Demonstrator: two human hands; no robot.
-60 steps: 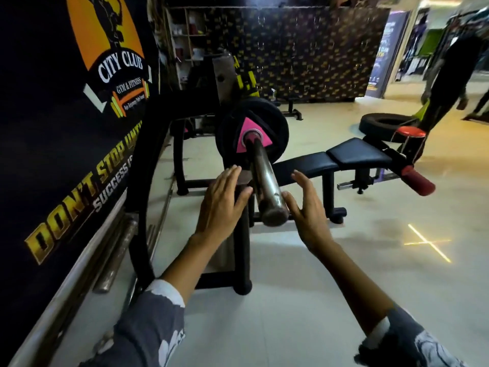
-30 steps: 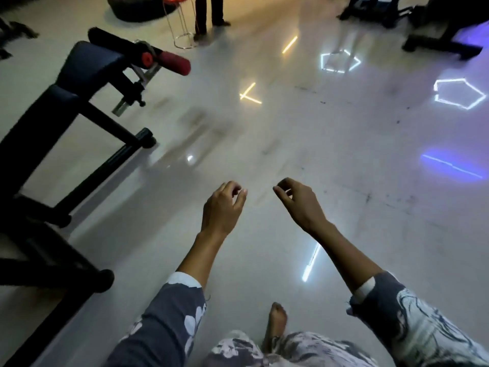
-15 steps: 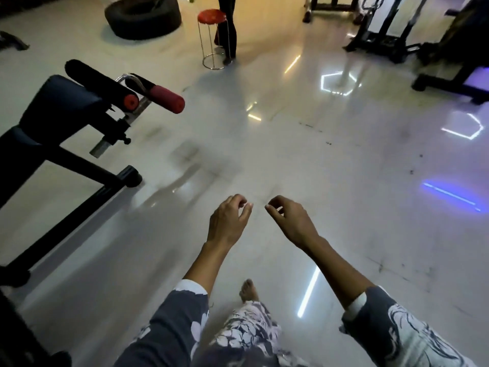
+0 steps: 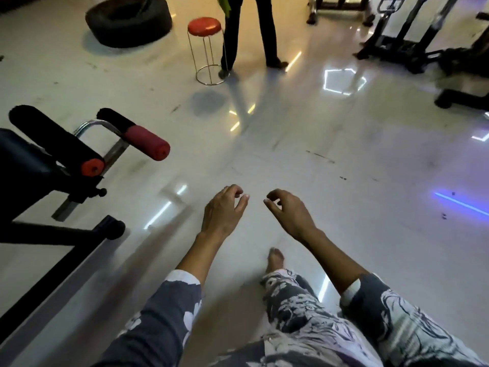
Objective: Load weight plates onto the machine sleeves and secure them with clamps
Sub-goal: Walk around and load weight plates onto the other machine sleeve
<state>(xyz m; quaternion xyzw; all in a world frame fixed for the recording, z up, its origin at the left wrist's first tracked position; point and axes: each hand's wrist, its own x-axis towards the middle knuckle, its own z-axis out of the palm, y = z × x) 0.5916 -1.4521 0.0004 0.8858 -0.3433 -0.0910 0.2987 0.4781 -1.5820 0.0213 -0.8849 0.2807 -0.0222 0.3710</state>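
My left hand (image 4: 221,211) and my right hand (image 4: 289,213) hang side by side over the glossy floor, a small gap between them. Both have loosely curled fingers and hold nothing. No weight plate, machine sleeve or clamp shows in the head view. My bare foot (image 4: 275,258) is on the floor just below my hands.
A black bench (image 4: 29,165) with red-tipped foam rollers (image 4: 146,141) stands at the left. Further off are a red stool (image 4: 204,26), a big tyre (image 4: 128,19) and a standing person's legs (image 4: 248,30). Dark machines (image 4: 412,46) fill the far right.
Two seconds ago my hands flanked the bar's steel sleeve with a plate on it. I have turned away since; the view now faces open floor and moves forward past the bench.
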